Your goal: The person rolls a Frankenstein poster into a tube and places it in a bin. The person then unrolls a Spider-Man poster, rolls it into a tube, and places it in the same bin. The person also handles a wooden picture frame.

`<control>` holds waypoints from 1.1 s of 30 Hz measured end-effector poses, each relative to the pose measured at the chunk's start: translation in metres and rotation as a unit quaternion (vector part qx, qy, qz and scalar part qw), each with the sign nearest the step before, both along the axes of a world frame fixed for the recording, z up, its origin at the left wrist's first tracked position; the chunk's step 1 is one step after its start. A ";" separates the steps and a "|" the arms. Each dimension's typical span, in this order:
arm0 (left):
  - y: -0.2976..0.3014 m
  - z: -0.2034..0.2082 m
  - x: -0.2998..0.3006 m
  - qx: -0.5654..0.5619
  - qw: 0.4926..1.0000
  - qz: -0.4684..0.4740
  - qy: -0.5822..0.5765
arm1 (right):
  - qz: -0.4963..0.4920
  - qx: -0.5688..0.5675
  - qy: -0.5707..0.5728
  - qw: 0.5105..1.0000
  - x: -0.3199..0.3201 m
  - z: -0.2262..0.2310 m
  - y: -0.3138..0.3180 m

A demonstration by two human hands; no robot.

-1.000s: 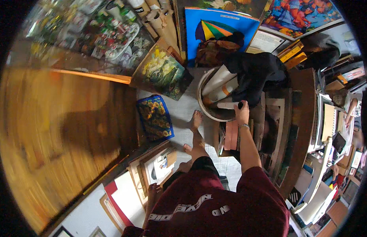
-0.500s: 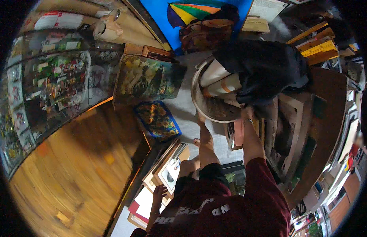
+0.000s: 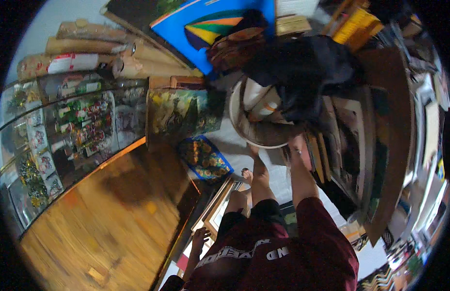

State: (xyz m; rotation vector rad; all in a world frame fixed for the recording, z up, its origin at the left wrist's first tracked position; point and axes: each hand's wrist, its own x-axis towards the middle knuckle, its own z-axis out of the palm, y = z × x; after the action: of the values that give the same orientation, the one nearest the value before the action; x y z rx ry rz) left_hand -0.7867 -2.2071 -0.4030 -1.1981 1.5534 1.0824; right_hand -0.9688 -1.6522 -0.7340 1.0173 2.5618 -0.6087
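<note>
My right hand (image 3: 296,144) is at the near right rim of a round light-coloured basket (image 3: 251,139), closed on it as far as the blur lets me see. Pale rolled tubes (image 3: 256,97) stick up inside the basket, and a large piece of black cloth or plastic (image 3: 307,72) hangs over its right side. Low on my left, my left hand (image 3: 200,236) hangs with its fingers apart, holding nothing. Several framed pictures (image 3: 215,216) lean on edge close to it.
A wooden tabletop (image 3: 103,213) fills the lower left, beside a glass display case (image 3: 84,111). A dark painting (image 3: 179,111) and a blue-edged patterned bag (image 3: 205,157) stand ahead. Frames and boards (image 3: 351,131) line the right. A multicoloured umbrella (image 3: 210,29) lies against blue at the back.
The whole view has turned and shifted, so the table and display case sit further right. My right hand stays by the basket rim; my left hand still hangs at my side.
</note>
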 end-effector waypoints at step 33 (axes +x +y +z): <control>0.351 -0.110 0.037 0.131 0.699 -0.693 0.115 | -0.548 -0.211 0.142 0.797 0.681 0.259 -0.107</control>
State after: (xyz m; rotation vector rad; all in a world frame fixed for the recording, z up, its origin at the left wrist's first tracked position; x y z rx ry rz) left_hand -0.7494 -1.8565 -0.5127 0.4715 1.7720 0.3236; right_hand -0.2875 -1.7589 -0.4754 2.2956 1.6041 -1.6033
